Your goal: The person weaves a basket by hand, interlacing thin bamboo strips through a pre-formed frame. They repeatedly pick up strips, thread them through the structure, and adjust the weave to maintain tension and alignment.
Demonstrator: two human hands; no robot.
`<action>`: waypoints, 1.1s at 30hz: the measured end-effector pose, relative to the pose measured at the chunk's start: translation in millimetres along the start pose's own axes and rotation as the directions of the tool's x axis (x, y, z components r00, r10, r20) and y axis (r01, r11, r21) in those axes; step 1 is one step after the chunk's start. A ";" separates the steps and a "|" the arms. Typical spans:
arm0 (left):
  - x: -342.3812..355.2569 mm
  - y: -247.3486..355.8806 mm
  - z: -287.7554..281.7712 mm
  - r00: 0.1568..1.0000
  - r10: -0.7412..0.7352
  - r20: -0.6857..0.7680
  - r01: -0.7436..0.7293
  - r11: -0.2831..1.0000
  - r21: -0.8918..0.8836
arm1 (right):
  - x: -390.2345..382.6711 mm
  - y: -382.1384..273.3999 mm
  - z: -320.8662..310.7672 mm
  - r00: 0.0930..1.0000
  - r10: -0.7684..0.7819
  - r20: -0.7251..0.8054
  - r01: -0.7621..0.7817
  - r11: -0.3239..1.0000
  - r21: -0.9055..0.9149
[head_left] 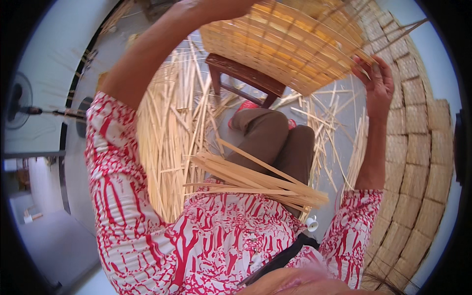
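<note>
A half-woven basket (280,51) of flat, pale bamboo strips is tilted above a red-brown wooden stool (246,73). At its right edge, the thumb and fingers of my right hand (377,81) pinch a thin bamboo strip (364,58). My left hand (221,9) reaches to the basket's far left side; its fingers run out of the picture, so their grip is hidden. Loose strip ends stick out past the basket at the upper right. Across my lap lies a bundle of split bamboo strips (260,179).
Long loose strips (167,132) cover the floor on the left, and more lie scattered (324,123) on the right. Tall stacks of woven pieces (413,147) line the right side. A fan (22,101) stands at the far left. A small white cup-like thing (311,224) is beside my lap.
</note>
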State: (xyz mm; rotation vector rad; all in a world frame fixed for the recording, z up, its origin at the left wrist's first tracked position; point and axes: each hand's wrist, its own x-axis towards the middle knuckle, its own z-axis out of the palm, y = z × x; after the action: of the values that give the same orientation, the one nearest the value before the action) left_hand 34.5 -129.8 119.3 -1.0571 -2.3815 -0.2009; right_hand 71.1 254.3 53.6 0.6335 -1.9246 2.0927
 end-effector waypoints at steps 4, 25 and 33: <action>-11.7 5.9 2.9 0.995 -0.069 -0.076 0.066 0.997 -0.049 | 1.3 8.7 8.9 0.999 -0.019 0.039 0.011 0.982 0.187; -28.1 -2.7 31.7 0.991 -0.003 -0.134 0.036 0.969 0.246 | -15.1 25.8 26.0 0.977 -0.020 -0.211 -0.004 0.994 -0.112; -47.6 9.5 26.8 0.838 0.033 -0.544 0.011 0.997 0.077 | -15.2 21.9 14.0 0.988 -0.006 -0.157 0.013 0.999 0.042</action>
State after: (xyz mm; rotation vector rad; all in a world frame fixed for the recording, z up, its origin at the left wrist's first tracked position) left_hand 57.2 -145.2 71.2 -0.8355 -1.8477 -0.3519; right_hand 76.9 239.9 27.8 0.4697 -1.7925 2.1142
